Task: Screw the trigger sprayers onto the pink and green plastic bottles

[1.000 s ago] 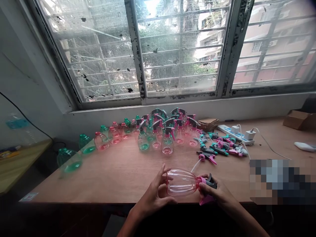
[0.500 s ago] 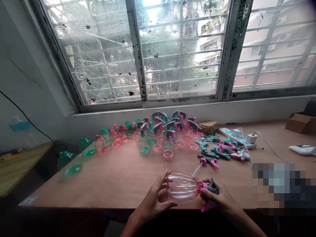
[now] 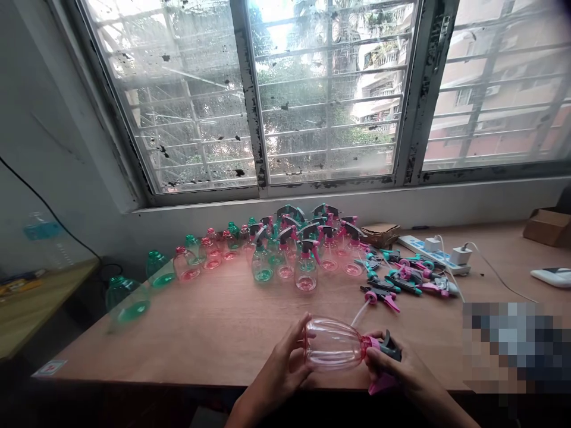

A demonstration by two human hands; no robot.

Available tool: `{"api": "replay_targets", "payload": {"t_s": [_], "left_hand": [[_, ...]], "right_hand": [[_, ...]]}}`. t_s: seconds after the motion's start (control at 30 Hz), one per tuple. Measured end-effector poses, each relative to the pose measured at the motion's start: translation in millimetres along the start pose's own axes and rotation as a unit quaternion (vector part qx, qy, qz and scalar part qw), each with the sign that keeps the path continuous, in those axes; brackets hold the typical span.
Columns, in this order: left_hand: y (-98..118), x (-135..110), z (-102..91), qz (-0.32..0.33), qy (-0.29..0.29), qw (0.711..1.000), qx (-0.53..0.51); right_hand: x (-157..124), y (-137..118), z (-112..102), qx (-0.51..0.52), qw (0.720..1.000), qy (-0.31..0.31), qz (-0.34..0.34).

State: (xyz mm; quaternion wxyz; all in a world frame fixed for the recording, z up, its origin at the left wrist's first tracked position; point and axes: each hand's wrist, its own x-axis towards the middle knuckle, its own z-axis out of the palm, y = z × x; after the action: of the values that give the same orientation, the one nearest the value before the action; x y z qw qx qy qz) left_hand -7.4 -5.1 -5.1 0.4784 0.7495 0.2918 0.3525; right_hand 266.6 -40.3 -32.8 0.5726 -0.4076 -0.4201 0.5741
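A clear pink spray bottle [image 3: 334, 345] lies sideways in the air over the table's front edge, its base to the left. My left hand [image 3: 289, 356] is closed around the base end, thumb below and fingers above. At the neck, my right hand [image 3: 388, 362] grips the pink and black trigger sprayer [image 3: 389, 346], which sits on the bottle's mouth. How tightly it is seated I cannot tell. Just beyond the bottle lies a loose pink and black sprayer head [image 3: 379, 296], its white tube pointing toward me.
Bottles with sprayers [image 3: 306, 267] stand grouped near the window. Open green and pink bottles [image 3: 186, 264] line the left side. Loose sprayer heads [image 3: 405, 273] are piled right of centre, beside a power strip [image 3: 437, 255] with plugged-in chargers. A cardboard box [image 3: 548, 227] sits far right.
The view has shifted slightly, so everything sits a little lower and to the right. My left fingers have closed in on the bottle's base; both hands stay on the bottle and sprayer.
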Motion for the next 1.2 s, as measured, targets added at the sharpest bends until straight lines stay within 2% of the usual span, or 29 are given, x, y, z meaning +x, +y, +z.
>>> {"api": "replay_targets", "payload": {"t_s": [0.13, 0.3, 0.5, 0.7, 0.8, 0.93, 1.03, 1.2], "left_hand": [[0.1, -0.3, 0.0, -0.01, -0.003, 0.999, -0.03], [6.0, -0.5, -1.0, -0.008, 0.01, 0.999, 0.034], [2.9, -0.1, 0.5, -0.02, -0.002, 1.0, -0.021], [-0.2, 1.8, -0.9, 0.012, 0.024, 0.998, 0.064], [-4.7, 0.5, -0.4, 0.027, 0.02, 0.998, 0.06], [-5.2, 0.5, -0.8, 0.014, 0.0, 1.0, 0.02], [-3.1, 0.8, -1.0, 0.001, 0.012, 0.999, 0.046], [-6.3, 0.1, 1.0, 0.034, 0.025, 0.996, 0.08]], "right_hand": [[-0.3, 1.1, 0.9, 0.007, 1.0, 0.002, 0.004], [-0.7, 1.6, 0.4, 0.007, 1.0, -0.007, 0.007], [0.2, 3.5, -1.6, -0.005, 1.0, -0.02, 0.001], [-0.5, 1.3, 0.5, -0.017, 1.0, -0.025, 0.0], [0.3, 2.9, 0.0, -0.003, 1.0, -0.023, -0.002], [1.3, 6.0, -1.8, 0.0, 0.999, -0.038, 0.001], [1.2, 6.0, -1.7, -0.001, 0.999, -0.043, 0.002], [-0.2, 2.2, 1.4, 0.008, 0.999, -0.039, -0.008]]}}
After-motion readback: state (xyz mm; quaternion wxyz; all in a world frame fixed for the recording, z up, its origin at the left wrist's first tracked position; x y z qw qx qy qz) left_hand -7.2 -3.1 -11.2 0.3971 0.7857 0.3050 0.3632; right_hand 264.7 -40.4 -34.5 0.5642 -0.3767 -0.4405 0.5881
